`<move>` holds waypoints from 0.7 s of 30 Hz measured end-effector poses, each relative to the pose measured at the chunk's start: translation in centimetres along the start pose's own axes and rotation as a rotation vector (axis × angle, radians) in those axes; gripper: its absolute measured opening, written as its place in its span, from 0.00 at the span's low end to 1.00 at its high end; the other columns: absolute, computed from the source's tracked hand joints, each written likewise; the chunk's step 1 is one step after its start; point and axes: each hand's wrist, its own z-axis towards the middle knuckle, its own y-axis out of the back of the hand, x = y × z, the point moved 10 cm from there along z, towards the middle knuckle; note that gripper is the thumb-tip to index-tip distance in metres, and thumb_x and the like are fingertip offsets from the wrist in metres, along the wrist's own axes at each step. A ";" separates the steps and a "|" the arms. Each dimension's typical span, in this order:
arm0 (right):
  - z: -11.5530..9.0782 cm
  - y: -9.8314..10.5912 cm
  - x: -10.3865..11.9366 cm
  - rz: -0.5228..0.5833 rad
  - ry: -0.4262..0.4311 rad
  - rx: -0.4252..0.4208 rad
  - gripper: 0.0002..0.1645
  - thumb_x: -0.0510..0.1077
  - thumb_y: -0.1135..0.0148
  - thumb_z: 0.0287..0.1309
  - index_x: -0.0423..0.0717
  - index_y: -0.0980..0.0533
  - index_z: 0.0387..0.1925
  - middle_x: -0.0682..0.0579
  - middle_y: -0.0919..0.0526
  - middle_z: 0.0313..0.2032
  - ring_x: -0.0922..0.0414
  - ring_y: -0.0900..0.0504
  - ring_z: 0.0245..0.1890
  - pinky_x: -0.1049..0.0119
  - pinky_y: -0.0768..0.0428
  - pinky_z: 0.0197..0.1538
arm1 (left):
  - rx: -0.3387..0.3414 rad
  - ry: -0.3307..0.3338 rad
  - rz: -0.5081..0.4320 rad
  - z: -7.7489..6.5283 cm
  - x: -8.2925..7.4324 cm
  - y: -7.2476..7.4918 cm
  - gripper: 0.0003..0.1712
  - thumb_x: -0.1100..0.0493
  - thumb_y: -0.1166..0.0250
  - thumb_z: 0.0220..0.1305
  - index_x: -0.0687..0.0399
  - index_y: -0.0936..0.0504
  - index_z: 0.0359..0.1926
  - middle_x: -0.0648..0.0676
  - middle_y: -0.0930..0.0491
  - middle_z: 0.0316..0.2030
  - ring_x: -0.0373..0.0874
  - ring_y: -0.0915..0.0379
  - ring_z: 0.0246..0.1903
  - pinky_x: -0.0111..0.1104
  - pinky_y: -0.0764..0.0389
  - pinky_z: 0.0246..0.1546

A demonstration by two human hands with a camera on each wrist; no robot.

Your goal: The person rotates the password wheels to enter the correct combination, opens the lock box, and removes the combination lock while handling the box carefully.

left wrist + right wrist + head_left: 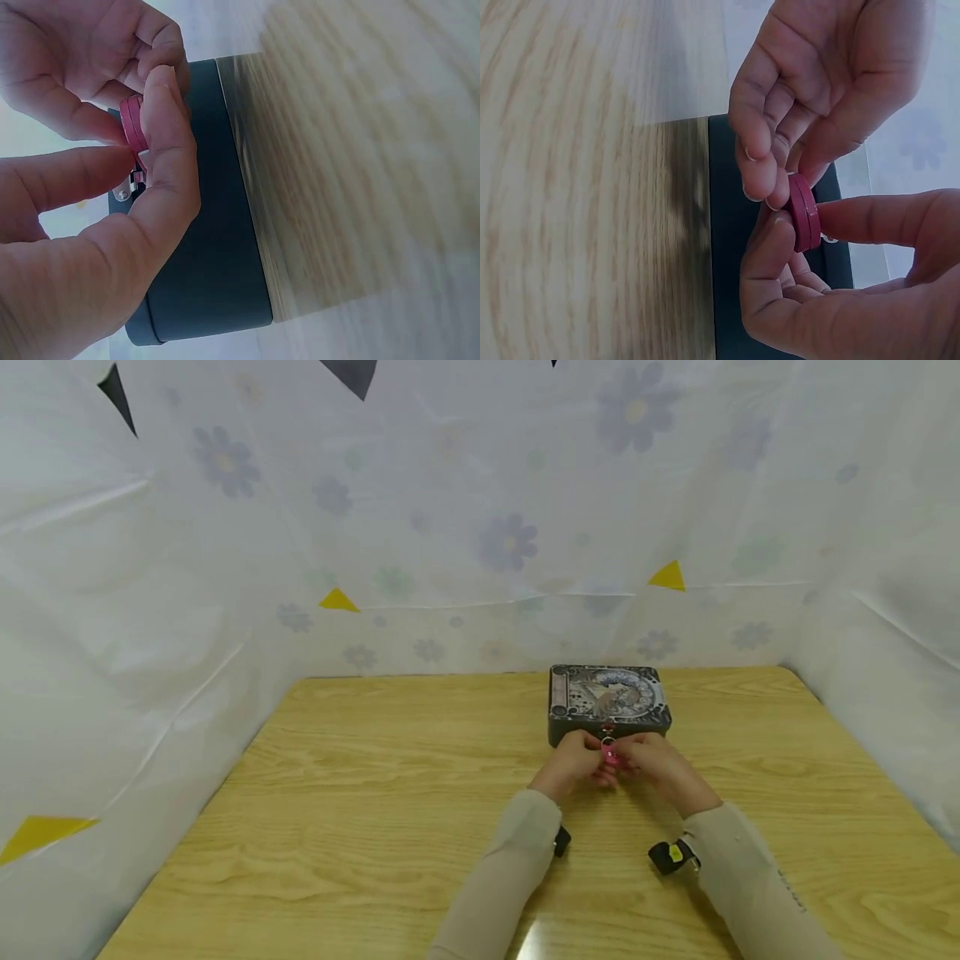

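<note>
Hands meet at the front of a tin [609, 703] that stands toward the far right of a wooden table [360, 810]. Going from the left: the left hand [576, 763] has thumb and forefinger curled in a narrow pinch on a small pink padlock [610, 753] that hangs at the tin's front wall. The left wrist view shows that pinch closely, with the padlock [132, 124] edge-on between the fingertips and a bit of metal hasp just under it. To the right, the right hand [651, 762] pinches the same padlock from the other side; in the right wrist view its thumb and forefinger close on the flat faces of the padlock [805, 211], the other fingers loosely folded.

By my judgement the step in hand is working the padlock at the hasp, and the lid looks shut. One hand would likely have to steady the body while the other turns or pulls at it, with small, careful finger moves, since the padlock is small and both hands crowd it.

Much stays hidden. Fingers cover the shackle and any keyhole or dial, so I cannot tell whether the padlock is locked or free. No key shows. The wrist views are blurred at the table and cut off most of the tin [210, 247], and the head view is too far off to read the lid's picture.
</note>
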 end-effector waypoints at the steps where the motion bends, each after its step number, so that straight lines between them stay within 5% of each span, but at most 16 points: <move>1: 0.0 0.0 -0.1 0.004 -0.006 0.005 0.20 0.35 0.55 0.66 0.18 0.29 0.48 0.54 0.21 0.31 0.63 0.23 0.28 0.70 0.20 0.36 | -0.001 -0.001 0.003 0.0 0.0 0.0 0.03 0.73 0.48 0.67 0.64 0.30 0.38 0.66 0.19 0.26 0.61 0.17 0.30 0.37 0.15 0.28; 10: 0.1 -0.2 -0.1 0.029 -0.007 0.041 0.18 0.36 0.54 0.67 0.20 0.29 0.48 0.56 0.22 0.29 0.64 0.24 0.27 0.71 0.21 0.35 | -0.003 -0.004 -0.013 -0.4 -0.3 0.0 0.04 0.73 0.46 0.66 0.63 0.30 0.38 0.62 0.20 0.24 0.61 0.17 0.30 0.37 0.15 0.29; 21: -0.1 -0.7 0.1 0.059 0.024 0.093 0.18 0.34 0.55 0.66 0.18 0.31 0.47 0.55 0.20 0.28 0.65 0.22 0.27 0.72 0.19 0.36 | -0.012 0.012 -0.007 -0.5 -0.1 0.1 0.08 0.75 0.47 0.63 0.60 0.31 0.38 0.70 0.18 0.29 0.65 0.18 0.33 0.43 0.15 0.32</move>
